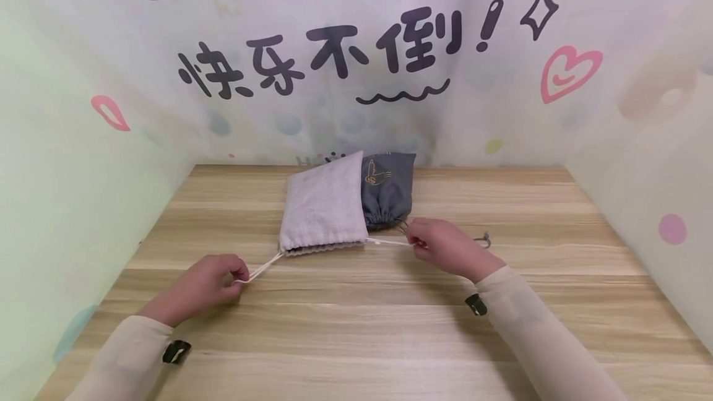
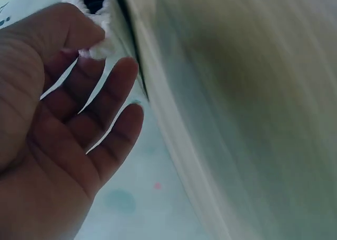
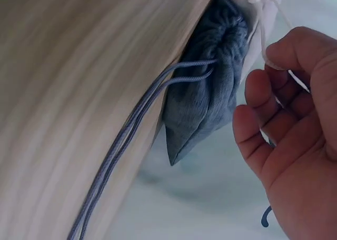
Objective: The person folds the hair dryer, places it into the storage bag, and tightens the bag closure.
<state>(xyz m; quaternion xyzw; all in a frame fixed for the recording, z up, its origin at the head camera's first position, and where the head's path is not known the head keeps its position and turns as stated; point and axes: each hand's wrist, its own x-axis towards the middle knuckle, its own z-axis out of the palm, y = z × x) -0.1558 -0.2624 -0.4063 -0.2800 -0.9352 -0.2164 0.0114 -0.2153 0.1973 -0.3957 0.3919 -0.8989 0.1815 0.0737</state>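
A pale drawstring bag (image 1: 325, 206) lies on the wooden table, its gathered mouth facing me and slightly parted. Off the mouth's left corner runs a white drawstring (image 1: 262, 270), pinched between the thumb and fingers of my left hand (image 1: 208, 283). On the opposite side, my right hand (image 1: 448, 249) pinches the other white drawstring (image 3: 263, 35), which stretches out from the bag. Partly covered by the pale bag is a dark grey-blue drawstring bag (image 1: 392, 197) with a yellow print and a tightly gathered mouth. Its dark cords (image 3: 129, 119) trail over the table beneath my right hand.
The wooden table (image 1: 345, 339) meets a printed cloth backdrop (image 1: 490, 110) just behind the bags. Cloth walls also stand along its left and right sides. A knotted dark cord end (image 1: 484, 240) shows beyond my right wrist.
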